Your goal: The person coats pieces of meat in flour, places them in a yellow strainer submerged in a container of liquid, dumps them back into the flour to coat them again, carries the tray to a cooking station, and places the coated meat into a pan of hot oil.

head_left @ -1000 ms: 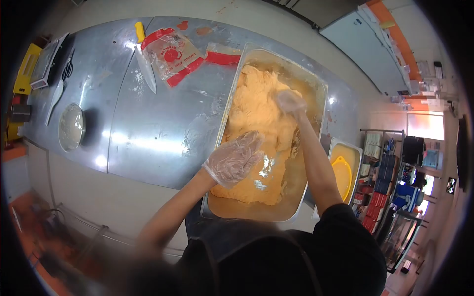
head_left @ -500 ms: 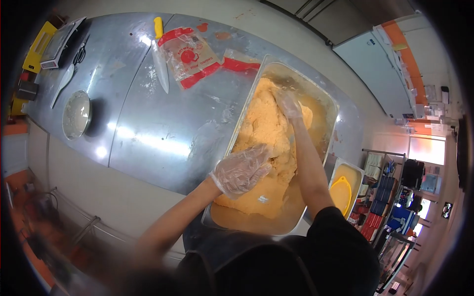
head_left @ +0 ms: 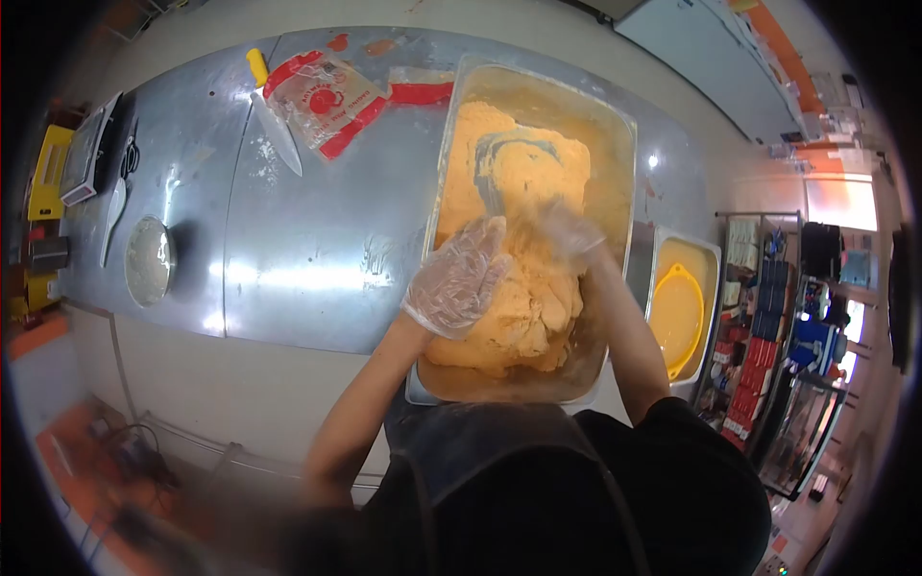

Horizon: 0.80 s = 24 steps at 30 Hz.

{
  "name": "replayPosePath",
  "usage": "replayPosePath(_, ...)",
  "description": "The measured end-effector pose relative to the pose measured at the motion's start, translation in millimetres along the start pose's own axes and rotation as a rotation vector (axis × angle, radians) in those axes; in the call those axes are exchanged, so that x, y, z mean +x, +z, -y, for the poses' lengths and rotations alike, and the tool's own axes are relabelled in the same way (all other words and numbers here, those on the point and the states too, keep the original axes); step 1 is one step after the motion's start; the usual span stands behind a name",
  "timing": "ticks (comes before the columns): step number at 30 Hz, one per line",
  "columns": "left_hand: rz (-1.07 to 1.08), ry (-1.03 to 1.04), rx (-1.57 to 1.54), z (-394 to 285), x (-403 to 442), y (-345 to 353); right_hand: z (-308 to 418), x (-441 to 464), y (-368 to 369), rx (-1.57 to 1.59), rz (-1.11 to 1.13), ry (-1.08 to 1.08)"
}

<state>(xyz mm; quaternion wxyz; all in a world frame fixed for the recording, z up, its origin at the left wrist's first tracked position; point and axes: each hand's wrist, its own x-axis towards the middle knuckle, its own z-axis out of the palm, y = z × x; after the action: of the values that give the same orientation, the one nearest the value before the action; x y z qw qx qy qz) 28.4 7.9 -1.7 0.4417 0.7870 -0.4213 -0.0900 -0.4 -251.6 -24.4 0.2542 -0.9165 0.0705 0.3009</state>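
Note:
A deep metal tray [head_left: 430,370] holds a clumpy orange powder mixture [head_left: 538,298], heaped near my body. My left hand [head_left: 456,276], in a clear plastic glove, rests against the left side of the heap with its fingers stretched out. Over the middle of the tray is my right hand [head_left: 573,233], gloved too and smeared by motion, so its fingers cannot be made out. Beyond the hands, a streak of bare tray floor curves through the flatter powder.
The metal table [head_left: 317,221] bears a yellow-handled knife [head_left: 279,134], a red-printed plastic bag [head_left: 327,101], a metal bowl [head_left: 151,261], a white spoon-like utensil [head_left: 114,216] and scissors [head_left: 130,154]. On the right, a smaller tray [head_left: 713,288] holds a yellow-rimmed sieve [head_left: 699,326].
My right hand has come back from the far part of the tray toward my body. Much of the powder now lies heaped nearer me, exposing tray floor. The camera view has shifted.

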Motion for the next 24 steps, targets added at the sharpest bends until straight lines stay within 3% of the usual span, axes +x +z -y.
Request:
replayPosePath(3, -0.116, -0.192, -0.083, -14.7, -32.0, 15.7, -20.9, -10.3, -13.5, -0.691, -0.157, 0.082)
replayPosePath(5, -0.115, -0.399, -0.111, -35.1, -69.5, 25.2, -9.9, -8.3, -10.2, -0.612, 0.028, 0.322)
replayPosePath(7, 0.001, -0.654, -0.122, -64.5, -90.8, 18.5, -42.5, -1.8, 37.4, -0.592, -0.069, 0.233)
replayPosePath(11, 0.411, -0.933, 0.242, -68.7, -76.6, 25.0, -93.3, -6.7, 113.9, -0.331, -0.117, 0.13)
replayPosePath(12, 0.443, -0.945, 0.249, -60.1, -66.4, 32.9, -72.1, -19.4, 116.8, 0.139, -0.172, 0.354)
replayPosePath(14, 0.229, -1.245, -0.186, -45.1, -51.2, 49.9, -21.4, -47.1, 126.5, 1.08, -0.273, 0.762)
replayPosePath(15, -0.045, -1.486, -0.647, -40.4, -44.5, 58.2, -14.4, -51.3, 135.7, 1.338, -0.229, 0.741)
replayPosePath(17, -0.318, -1.582, -1.221, -33.9, -36.2, 63.6, -6.5, -56.0, 157.6, 1.858, -0.119, 0.679)
replayPosePath(21, -0.197, -1.234, -1.505, -49.9, 14.8, 20.4, 19.8, -69.8, 107.7, 2.047, -0.202, 0.487)
replayPosePath(24, -0.237, -1.181, -1.391, -43.3, 33.8, 1.3, 23.9, -92.4, 59.2, 2.022, -0.242, 0.276)
